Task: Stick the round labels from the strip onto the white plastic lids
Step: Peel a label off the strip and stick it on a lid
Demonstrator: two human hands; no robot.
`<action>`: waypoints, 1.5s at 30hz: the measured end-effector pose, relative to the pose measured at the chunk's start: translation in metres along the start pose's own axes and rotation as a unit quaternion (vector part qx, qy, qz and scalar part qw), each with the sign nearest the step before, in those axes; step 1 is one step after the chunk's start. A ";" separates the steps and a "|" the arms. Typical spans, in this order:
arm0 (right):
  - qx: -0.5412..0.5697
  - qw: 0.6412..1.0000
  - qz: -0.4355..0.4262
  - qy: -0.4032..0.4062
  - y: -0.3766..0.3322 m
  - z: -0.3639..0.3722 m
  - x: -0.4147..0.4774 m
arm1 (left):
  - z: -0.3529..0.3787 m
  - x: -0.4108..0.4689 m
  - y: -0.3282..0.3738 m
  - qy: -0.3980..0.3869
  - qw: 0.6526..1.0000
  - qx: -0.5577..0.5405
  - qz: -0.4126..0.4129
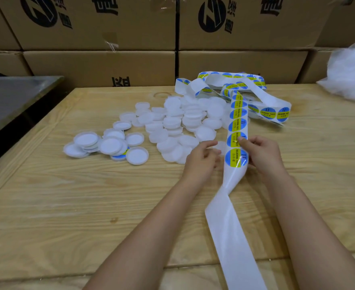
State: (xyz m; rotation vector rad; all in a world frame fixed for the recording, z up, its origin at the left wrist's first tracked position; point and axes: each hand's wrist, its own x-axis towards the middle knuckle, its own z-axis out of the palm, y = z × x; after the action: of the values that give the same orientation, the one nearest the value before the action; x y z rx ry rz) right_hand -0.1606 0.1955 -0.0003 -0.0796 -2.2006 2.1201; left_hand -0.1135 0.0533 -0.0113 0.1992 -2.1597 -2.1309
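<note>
A long white backing strip [233, 222] carries round blue-and-yellow labels [236, 158] and runs from the table's near edge up to a tangled heap at the back. My right hand [262, 152] pinches the strip's right edge beside the lowest labels. My left hand [201, 162] lies just left of the strip, fingers curled around a white lid [221, 146] that is partly hidden. A pile of plain white lids [182, 122] spreads behind my hands. A smaller group of lids [109, 145] lies to the left, one with a label showing [120, 156].
The wooden table [68, 206] has bare surface in front and to the left. Cardboard boxes [101, 59] are stacked along the back. A metal tray [9, 95] sits at the far left. A clear plastic bag [352, 74] lies at the back right.
</note>
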 end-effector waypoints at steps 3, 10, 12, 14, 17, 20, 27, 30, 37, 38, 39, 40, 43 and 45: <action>-0.038 0.999 0.012 -0.013 0.003 0.003 -0.001 | 0.002 -0.004 -0.010 -0.001 0.956 0.211 0.206; -0.019 0.998 0.032 -0.044 0.002 0.006 -0.005 | 0.011 0.001 -0.014 -0.023 0.928 0.284 0.241; -0.005 0.998 0.039 -0.057 0.001 0.007 -0.005 | 0.010 0.002 -0.015 -0.004 0.930 0.283 0.234; 0.002 0.997 0.049 -0.067 0.001 0.008 -0.006 | 0.010 0.003 -0.015 0.019 0.934 0.277 0.224; -0.001 0.996 0.056 -0.066 0.003 0.008 -0.004 | 0.010 0.002 -0.015 0.037 0.936 0.268 0.226; 0.011 0.996 0.063 -0.061 0.003 0.008 -0.003 | 0.010 0.002 -0.015 0.044 0.941 0.248 0.227; -0.017 0.997 0.063 -0.052 0.001 0.007 -0.004 | 0.011 0.000 -0.014 0.046 0.961 0.206 0.180; -0.064 0.997 0.046 -0.020 0.003 0.006 -0.002 | 0.009 -0.001 -0.013 0.052 0.951 0.213 0.218; -0.213 0.975 0.003 0.061 0.011 -0.006 0.006 | 0.004 -0.006 -0.008 0.061 0.978 0.089 0.178; -0.234 0.970 -0.002 0.071 0.011 -0.006 0.006 | 0.003 -0.006 -0.007 0.074 0.979 0.069 0.174; -0.255 0.964 -0.008 0.077 0.011 -0.007 0.006 | 0.001 -0.005 -0.006 0.090 0.981 0.043 0.166; -0.275 0.958 -0.012 0.082 0.011 -0.007 0.005 | -0.001 -0.004 -0.005 0.105 0.983 0.008 0.152; -0.327 0.940 -0.014 0.098 0.008 -0.007 0.005 | -0.010 0.001 -0.003 0.119 0.981 -0.111 0.103; -0.343 0.931 -0.031 0.120 0.003 -0.006 0.002 | -0.013 0.003 -0.004 0.112 0.976 -0.167 0.082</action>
State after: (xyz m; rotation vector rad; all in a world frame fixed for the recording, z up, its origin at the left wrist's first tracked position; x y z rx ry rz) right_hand -0.1625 0.2022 -0.0033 -0.2888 -2.6117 1.1413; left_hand -0.1141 0.0395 -0.0148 0.2125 -1.6113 -2.2118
